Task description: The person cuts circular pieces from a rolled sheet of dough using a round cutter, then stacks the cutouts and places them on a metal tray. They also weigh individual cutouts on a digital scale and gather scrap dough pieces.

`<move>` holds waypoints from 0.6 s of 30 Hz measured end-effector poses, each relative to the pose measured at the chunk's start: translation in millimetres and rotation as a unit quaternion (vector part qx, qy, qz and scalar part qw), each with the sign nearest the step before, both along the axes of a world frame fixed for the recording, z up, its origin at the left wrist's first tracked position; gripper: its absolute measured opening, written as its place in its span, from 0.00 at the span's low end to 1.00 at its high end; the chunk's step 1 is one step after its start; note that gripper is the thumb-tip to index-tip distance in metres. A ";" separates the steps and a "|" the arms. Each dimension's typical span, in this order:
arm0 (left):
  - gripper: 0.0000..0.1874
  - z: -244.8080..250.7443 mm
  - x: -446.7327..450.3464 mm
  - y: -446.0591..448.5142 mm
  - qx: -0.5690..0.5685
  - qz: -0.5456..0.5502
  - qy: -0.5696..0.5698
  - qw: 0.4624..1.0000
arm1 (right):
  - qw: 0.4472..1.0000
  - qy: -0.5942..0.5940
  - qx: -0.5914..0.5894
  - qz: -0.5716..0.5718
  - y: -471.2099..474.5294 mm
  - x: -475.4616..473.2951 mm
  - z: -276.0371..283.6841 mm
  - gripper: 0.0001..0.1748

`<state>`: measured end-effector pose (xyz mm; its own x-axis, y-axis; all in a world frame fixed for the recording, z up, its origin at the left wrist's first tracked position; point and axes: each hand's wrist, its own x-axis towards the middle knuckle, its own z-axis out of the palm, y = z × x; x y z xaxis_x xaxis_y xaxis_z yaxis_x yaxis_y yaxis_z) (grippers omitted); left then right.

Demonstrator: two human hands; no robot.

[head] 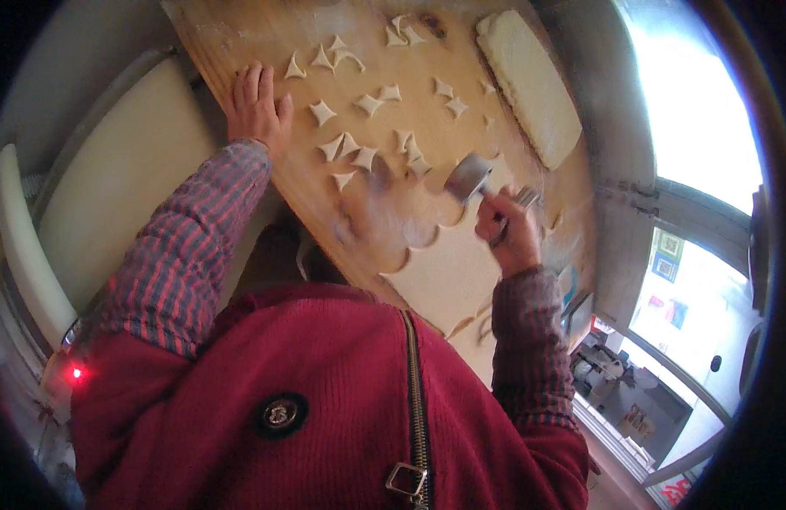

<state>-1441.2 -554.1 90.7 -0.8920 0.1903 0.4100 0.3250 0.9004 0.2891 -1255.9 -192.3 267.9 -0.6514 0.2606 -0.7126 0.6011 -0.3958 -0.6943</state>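
Observation:
My right hand [510, 231] is closed around the handle of a round metal dough cutter [470, 178]. The cutter is tilted above the scalloped edge of a rolled dough sheet [453, 268], whose side shows several curved cuts. My left hand [259, 105] lies palm down at the edge of the wooden worktable [303, 185], fingers somewhat apart, holding nothing. Between and beyond my hands, small pointed dough scraps [322, 113] are scattered over the wood, singly and in clusters. Loose flour dusts parts of the surface.
A thick slab of dough [530, 89] lies along the far right of the table. Left of the table stands a large pale rounded surface [125, 178]. Windows and a cabinet are at the right; a blue ring-shaped item [568, 285] sits near my right sleeve.

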 end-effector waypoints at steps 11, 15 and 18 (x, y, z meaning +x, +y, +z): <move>0.30 1.9 -1.0 -0.7 -0.013 -0.003 -0.015 1.000 | 0.792 -0.034 0.549 0.265 78.7 -3.2 -37.4 0.13; 0.31 1.9 -2.0 -1.5 -0.019 -0.010 -0.008 1.000 | 0.770 0.005 0.538 0.343 74.2 2.4 -37.3 0.12; 0.32 2.2 -2.8 -2.1 -0.010 -0.019 -0.016 1.000 | 0.740 -0.028 0.555 0.380 66.4 -7.6 -30.7 0.13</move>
